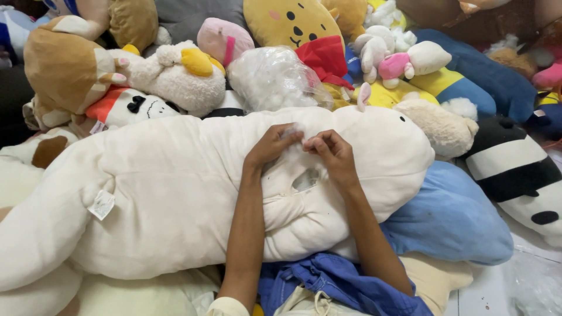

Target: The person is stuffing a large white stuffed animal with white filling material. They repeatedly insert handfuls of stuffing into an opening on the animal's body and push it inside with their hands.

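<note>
Blue cloth (328, 287), lower centre. Left hand (274, 144) and right hand (333, 153), fingertips pinched on white stuffing tufts, rest mid-frame on large cream plush toy (175, 193); its seam opening (305, 179) gapes, unclosed. Clear bag of stuffing (275, 79) upper centre, apparently mostly full.

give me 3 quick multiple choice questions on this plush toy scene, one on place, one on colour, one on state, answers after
1. Where is the clear bag of white stuffing?
A. just beyond the big cream plush toy
B. on the person's lap
C. under the blue pillow

2. What colour is the cloth on the person's lap?
A. red
B. blue
C. green

3. How is the seam of the big cream plush toy?
A. sewn shut
B. open in a gap
C. covered with tape

Answers: 1 A, the bag lies right behind the toy. 2 B, blue folds show between the forearms. 3 B, a gap shows below the left hand and right hand.
</note>
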